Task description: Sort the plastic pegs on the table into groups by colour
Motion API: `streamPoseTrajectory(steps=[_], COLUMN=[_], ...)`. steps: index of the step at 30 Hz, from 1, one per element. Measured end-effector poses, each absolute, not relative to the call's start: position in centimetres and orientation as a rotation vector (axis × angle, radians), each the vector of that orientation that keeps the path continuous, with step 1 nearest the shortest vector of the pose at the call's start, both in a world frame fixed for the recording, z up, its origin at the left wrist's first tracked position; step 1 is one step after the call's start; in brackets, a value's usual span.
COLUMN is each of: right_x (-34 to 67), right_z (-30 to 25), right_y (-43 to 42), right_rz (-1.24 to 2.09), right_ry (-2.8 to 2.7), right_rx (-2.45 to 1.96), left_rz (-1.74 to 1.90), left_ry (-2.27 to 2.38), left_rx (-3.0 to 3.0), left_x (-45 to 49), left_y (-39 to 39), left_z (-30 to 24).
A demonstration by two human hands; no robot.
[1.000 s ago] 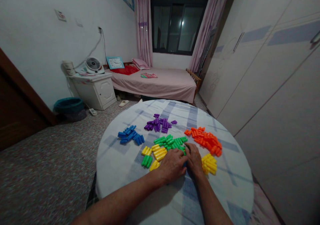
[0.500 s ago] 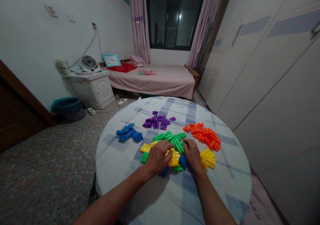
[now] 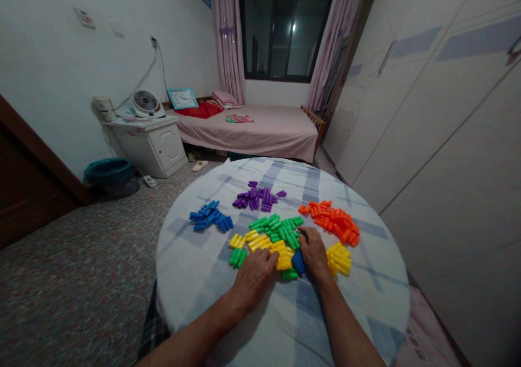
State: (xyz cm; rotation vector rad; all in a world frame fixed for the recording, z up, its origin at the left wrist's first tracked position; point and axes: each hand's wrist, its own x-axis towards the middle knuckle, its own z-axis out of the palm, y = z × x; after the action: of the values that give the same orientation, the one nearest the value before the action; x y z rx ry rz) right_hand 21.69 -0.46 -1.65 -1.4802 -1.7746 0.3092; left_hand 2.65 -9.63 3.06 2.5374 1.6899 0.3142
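Observation:
On a round table covered by a checked cloth (image 3: 195, 302) lie small plastic pegs sorted by colour. My left hand (image 3: 254, 277) rests knuckles up at the near edge of a mixed yellow heap (image 3: 281, 259), fingers curled under; what they hold is hidden. My right hand (image 3: 313, 252) lies flat with its fingers stretched onto the green pegs (image 3: 280, 228), and a blue peg (image 3: 298, 261) sits against its thumb. To the right of that hand is a yellow pile (image 3: 340, 259). Farther off lie a blue pile (image 3: 210, 220), a purple pile (image 3: 256, 198) and an orange pile (image 3: 334, 220).
A white wardrobe (image 3: 427, 112) runs along the right, close to the table. A bed (image 3: 260, 131) stands at the back under a dark window, and a white cabinet with a fan (image 3: 146, 141) and a teal basin (image 3: 108, 172) are on the left. Speckled floor surrounds the table.
My left hand has drawn back toward me off the middle heap, uncovering yellow pegs. The right hand has stayed on the green pegs. The view tilted slightly downward early on.

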Motion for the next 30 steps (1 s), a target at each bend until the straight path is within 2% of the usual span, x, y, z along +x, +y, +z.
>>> streamPoseTrajectory(steps=[5, 9, 18, 30], right_x=[21.7, 21.8, 21.9, 21.8], right_z=[-1.8, -1.9, -1.7, -1.2], right_y=[-0.3, -0.2, -0.3, -0.7], right_rz=[0.331, 0.342, 0.378, 0.417], right_ry=[-1.775, -1.773, -1.763, -1.735], right_rx=[-1.488, -1.476, -1.477, -1.451], left_rz=[0.58, 0.471, 0.114, 0.366], left_ry=[1.652, 1.535, 1.6, 1.467], left_rx=[2.503, 2.496, 2.425, 2.448], left_x=[3.1, 5.7, 9.2, 7.7], left_y=[-9.1, -8.2, -6.5, -5.7], left_z=[5.4, 6.3, 6.7, 5.1])
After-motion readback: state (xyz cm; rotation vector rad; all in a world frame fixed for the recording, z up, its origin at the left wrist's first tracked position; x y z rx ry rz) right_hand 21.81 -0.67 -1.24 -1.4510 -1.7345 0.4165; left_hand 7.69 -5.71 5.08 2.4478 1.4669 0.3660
